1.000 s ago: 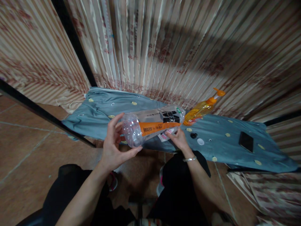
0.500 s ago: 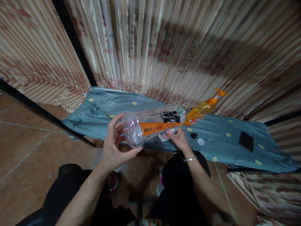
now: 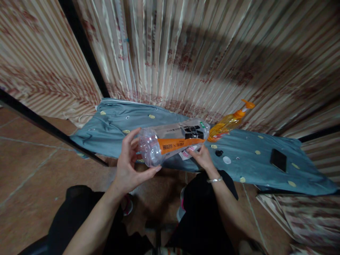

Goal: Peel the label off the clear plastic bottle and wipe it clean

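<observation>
Ideally, left hand [image 3: 126,169] keeps cradling the clear bottle's [image 3: 172,141] base at nine o'clock while right hand [image 3: 202,157] pinches its label [image 3: 186,154] firmly.

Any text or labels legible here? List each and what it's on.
Clear plastic bottle, held by left hand and right hand: orange band and black block carry print, too blurred to read.
Orange pump bottle: label print too small to read.
Curtain: reddish marks, unreadable.
Nothing can be quoted.
</observation>
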Available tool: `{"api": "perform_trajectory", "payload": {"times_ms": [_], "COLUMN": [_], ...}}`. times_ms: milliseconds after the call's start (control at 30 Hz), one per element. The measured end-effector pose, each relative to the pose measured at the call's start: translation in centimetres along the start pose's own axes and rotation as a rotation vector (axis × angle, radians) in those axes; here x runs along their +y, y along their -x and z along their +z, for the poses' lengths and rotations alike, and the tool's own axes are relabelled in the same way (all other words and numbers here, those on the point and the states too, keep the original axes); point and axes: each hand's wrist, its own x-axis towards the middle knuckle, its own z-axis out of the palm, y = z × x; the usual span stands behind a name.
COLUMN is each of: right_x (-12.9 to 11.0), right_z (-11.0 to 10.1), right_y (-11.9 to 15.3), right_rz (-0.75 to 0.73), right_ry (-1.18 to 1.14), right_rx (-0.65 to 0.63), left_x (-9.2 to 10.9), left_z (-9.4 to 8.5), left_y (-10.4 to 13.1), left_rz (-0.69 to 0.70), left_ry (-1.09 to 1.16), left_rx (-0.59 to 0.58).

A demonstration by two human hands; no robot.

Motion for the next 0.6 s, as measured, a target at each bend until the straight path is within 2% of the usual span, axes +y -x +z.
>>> {"api": "perform_trajectory", "payload": {"times_ms": [600], "right_x": [-0.19], "right_z": [-0.14], "right_y": [0.06], "right_rz": [0.014], "right_ry": [0.042], "right_rx": [-0.004], "left_x": [-0.51], "left_z": [-0.12], "left_y": [0.09], "left_rz": [0.023], "left_ry": [-0.015], "left_rx": [-0.005]}}
